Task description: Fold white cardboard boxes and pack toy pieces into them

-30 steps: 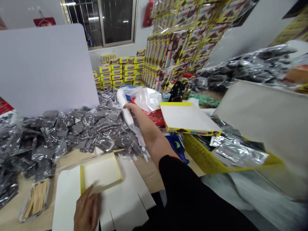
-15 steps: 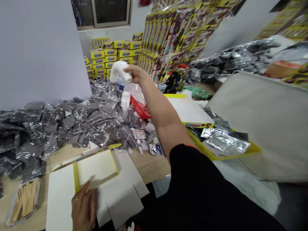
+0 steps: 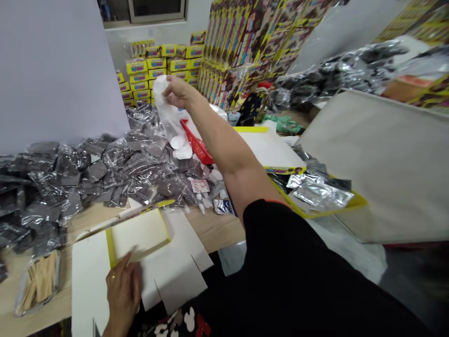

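My right hand is stretched far forward, its fingers closed on a white rounded piece at the mouth of a clear plastic bag. More white round pieces lie at the bag's lower end. Near the front edge my left hand rests on an unfolded white cardboard box with yellow edges, its index finger extended onto the panel and the other fingers slightly bent. Nothing shows in that hand.
Grey plastic-wrapped packets are heaped across the table. A red basket stands beyond them, and a tray of wooden sticks at the front left. Silver sachets fill a yellow-rimmed basket at right. Yellow boxes are stacked behind.
The curved white stack in my right hand is no longer seen as one piece; white pieces now show lower in the bag. My left hand stays on the cardboard. The view has shifted slightly.
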`<state>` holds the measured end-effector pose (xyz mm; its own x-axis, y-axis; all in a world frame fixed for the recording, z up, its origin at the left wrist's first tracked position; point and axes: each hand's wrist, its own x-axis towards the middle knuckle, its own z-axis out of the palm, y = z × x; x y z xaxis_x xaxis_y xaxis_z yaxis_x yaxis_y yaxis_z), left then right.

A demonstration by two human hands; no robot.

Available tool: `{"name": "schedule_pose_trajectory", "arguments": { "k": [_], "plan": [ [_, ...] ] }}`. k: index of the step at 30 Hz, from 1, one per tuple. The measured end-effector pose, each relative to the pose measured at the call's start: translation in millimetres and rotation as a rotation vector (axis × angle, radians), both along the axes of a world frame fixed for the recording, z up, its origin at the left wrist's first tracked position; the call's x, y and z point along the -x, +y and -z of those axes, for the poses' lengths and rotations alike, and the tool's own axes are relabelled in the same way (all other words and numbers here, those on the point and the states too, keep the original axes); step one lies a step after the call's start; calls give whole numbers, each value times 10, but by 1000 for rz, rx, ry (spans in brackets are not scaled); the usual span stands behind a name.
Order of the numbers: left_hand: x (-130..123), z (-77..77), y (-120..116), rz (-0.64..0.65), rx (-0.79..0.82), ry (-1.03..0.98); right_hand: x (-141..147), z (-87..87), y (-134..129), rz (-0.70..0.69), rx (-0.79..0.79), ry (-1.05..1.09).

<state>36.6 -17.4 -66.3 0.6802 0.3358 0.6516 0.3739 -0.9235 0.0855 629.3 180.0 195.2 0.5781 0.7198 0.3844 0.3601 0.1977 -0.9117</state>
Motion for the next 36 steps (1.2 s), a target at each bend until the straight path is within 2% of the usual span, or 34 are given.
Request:
{"name": "schedule_pose_trajectory", "arguments": {
  "k": [3, 6, 8, 10, 11, 13, 16, 18, 24, 29, 36],
  "plan": [
    [-20, -29, 3, 0, 1, 3, 118, 63, -202, -96, 285, -54],
    [-43, -35, 0, 13, -7, -13, 198, 290, -601, -12, 408, -386],
    [-55, -18, 0, 8, -18, -33, 344, 568, -957, 83, 512, -641],
    [-63, 2, 3, -2, -23, -35, 595, 921, -1327, 138, 652, -758],
    [-66, 8, 5, -2, -20, -27, 743, 1106, -1493, 145, 728, -772],
    [-71, 8, 14, 3, -7, -9, 1022, 1443, -1750, 189, 780, -770],
    [-80, -11, 31, 15, 4, -20, 1253, 1743, -1896, 326, 739, -724],
    [-90, -25, 38, 8, 0, -35, 1257, 1784, -1871, 387, 727, -674],
    [-106, -30, 27, -9, -38, -40, 1051, 1658, -1753, 488, 726, -461],
    [-82, 0, 38, -13, 25, -15, 1007, 1715, -1824, 542, 664, -374],
    [-82, 8, 70, -1, 28, -17, 972, 1791, -1974, 570, 534, -265]
  ]
}}
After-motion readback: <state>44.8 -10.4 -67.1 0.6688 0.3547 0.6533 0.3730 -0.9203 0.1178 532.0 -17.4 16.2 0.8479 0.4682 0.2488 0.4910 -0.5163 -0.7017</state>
